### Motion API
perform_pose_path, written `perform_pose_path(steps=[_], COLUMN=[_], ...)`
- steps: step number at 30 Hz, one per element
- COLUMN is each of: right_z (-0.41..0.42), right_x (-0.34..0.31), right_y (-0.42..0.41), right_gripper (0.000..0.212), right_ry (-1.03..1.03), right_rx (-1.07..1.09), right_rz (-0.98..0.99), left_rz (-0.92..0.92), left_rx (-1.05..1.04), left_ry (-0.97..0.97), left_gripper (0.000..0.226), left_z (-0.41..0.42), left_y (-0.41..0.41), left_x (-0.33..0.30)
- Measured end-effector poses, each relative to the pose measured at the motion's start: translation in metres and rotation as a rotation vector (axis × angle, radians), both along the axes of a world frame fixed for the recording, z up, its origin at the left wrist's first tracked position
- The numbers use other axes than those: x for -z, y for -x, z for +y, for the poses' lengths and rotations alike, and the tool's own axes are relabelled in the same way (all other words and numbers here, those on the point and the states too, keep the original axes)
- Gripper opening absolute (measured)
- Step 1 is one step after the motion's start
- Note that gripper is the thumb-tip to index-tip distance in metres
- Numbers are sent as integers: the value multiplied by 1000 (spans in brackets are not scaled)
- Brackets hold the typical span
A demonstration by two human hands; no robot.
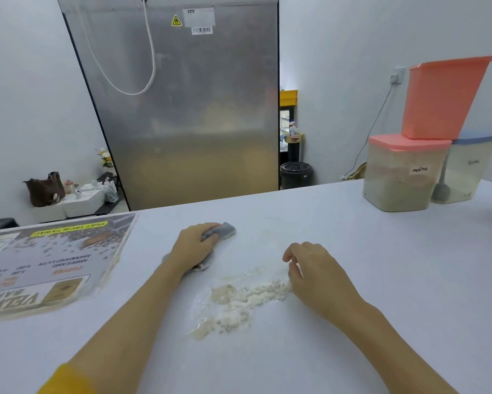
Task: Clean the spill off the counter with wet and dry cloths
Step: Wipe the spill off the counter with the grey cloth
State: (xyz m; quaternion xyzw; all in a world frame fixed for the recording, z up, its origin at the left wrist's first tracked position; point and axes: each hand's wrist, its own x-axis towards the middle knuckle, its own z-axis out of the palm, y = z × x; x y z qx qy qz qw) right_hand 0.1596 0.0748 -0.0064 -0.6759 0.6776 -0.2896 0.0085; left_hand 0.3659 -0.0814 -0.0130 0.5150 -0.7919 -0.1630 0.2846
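Observation:
A damp, clumpy pile of pale powder spill (239,300) lies on the white counter (352,251) in front of me. My left hand (195,245) presses down on a grey cloth (224,230), just left of and beyond the spill; part of the cloth sticks out past my fingers and part shows under my wrist. My right hand (313,268) rests on the counter at the spill's right edge, fingers loosely curled, holding nothing. A faint wet smear sits on the counter between the two hands.
A laminated menu sheet (48,260) lies at the left. At the back right stand a mocha tub with a pink lid (404,177), a latte tub (469,172) and a pink container (443,98) stacked on top. A steel fridge (182,109) stands behind the counter.

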Motion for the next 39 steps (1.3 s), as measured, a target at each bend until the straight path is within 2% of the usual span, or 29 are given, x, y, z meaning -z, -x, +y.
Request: perform_pose_path(steps=[3,6,10,12,14,16,18,22,26,28,31,33,36,38,39], right_z=[1,5,7,9,10,12,13,14,15,17,21,21,20,19,19], right_x=[1,3,0,-2,-3,-4,-4,-6,-7,-6,-4,-3,-2,-1,-1], right_y=[-4,-7,-9,-11,-13,-14,-15,-16,-19,-20,-24,-26,-29,-30,-30], right_gripper=[25,24,24,24,24,23,23,24,24,23,22,22,21,21,21], right_ry=[19,2,-10,-16,-19,-15,-8,5,3,-15,-56,-67,-59,-62,-67], right_rx=[-17,-36,-74,-92,-101,-114,-126,-138,-157,-170,-183,-193,-212,-224,-226], right_rz=[-5,-7,-6,-8,-15,-24,-29,-27,-30,-27,-25,-20,-14,-12,-15], left_rz=[-13,93,387,423,362,171,-45,-173,-171,-94,199,359,512,528,460], left_rx=[213,283,89,-49,-216,-383,-456,-478,-350,-226,-156,-251,-354,-423,-466], left_ry=[-56,-130,-85,-40,-36,-64,-72,-4,-22,-58,-177,-191,-211,-246,-256], left_gripper=[32,31,27,26,27,32,36,44,49,45,44,50,37,34,35], left_z=[37,62,70,70,73,83,94,98,122,129,141,155,179,198,208], left_y=[35,38,-2,-33,-67,-98,-117,-105,-31,0,4,-14,-58,-80,-83], left_x=[2,0,-34,-51,-52,-36,-13,11,15,17,2,-16,-28,-22,-15])
